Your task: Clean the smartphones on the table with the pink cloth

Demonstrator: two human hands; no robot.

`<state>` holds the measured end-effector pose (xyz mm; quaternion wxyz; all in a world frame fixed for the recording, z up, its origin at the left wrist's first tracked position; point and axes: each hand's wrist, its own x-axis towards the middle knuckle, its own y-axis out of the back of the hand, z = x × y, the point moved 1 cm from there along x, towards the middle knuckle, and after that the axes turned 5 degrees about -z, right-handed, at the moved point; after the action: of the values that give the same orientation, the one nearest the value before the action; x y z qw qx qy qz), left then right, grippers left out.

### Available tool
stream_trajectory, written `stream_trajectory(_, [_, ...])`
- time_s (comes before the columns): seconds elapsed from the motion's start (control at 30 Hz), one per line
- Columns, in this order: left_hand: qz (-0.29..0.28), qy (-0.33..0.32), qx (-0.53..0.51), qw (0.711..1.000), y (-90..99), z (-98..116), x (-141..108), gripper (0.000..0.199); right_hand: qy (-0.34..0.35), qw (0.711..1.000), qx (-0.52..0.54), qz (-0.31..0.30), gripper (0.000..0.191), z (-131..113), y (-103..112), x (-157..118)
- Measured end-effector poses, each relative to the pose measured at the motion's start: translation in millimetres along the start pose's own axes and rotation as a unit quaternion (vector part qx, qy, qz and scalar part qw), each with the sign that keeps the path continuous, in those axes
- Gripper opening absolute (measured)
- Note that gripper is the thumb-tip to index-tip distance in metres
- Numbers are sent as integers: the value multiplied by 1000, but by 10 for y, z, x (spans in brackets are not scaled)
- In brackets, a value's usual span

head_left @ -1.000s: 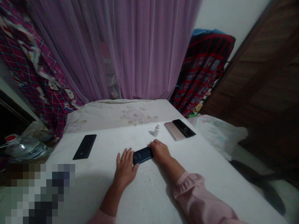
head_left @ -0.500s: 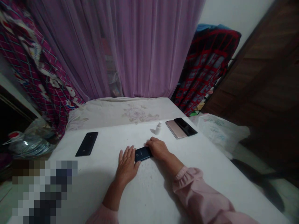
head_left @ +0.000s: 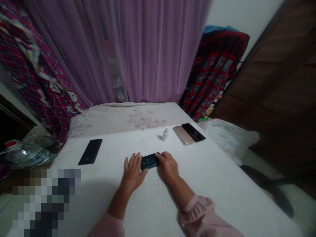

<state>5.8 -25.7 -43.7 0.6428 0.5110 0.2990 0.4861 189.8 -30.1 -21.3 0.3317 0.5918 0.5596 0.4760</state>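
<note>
A dark blue smartphone [head_left: 149, 161] lies on the white tabletop, its back with a camera and small lettering facing up. My left hand [head_left: 133, 171] rests against its left end, fingers stretched out flat and thumb along the near edge. At the right end, my right hand [head_left: 168, 165] is closed on the phone, thumb near its far corner and the other fingers bent and partly hidden. Beyond the phone stands a small white spray bottle [head_left: 165, 135].
A black phone [head_left: 90, 151] lies at the left. On the right, a rose-gold phone [head_left: 183, 135] and a black phone [head_left: 194, 132] lie side by side. A plastic bag [head_left: 227, 136] is beyond the right edge; a large water bottle [head_left: 27, 154] stands off the left.
My right hand has shifted on the phone's right end, its thumb now showing over the far corner. My left hand stays at the left end. The view has moved slightly.
</note>
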Motion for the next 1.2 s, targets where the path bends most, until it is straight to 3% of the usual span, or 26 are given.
stream_trajectory(0.13, [1,6,-5,1000,4,11,5,54,84,996,-3,-18,29,-256,-46,-75])
stream_trajectory(0.2, [-3,12,-7,1000,22,23,6,54,93,995,1,-25,29,-291,-51,-79])
stream_trajectory(0.43, [25,28,-23,999,68,62,34,47,-88,996,25,5,30,195,71,15])
stream_trajectory(0.67, [27,24,-40,999,117,50,124,38,-46,975,184,120,32,196,-54,-32])
stream_trajectory(0.83, [38,4,-37,999,148,26,159,36,-22,975,171,141,34,70,-113,22])
stream_trajectory(1.03, [50,-5,-38,998,127,12,168,37,88,977,146,126,39,-138,-134,-30])
stream_trajectory(1.1, [55,-9,-37,998,125,10,163,38,78,981,129,121,41,-71,-114,-5])
stream_trajectory(1.2, [57,-16,-37,998,125,10,155,39,-4,986,97,134,41,90,-82,60])
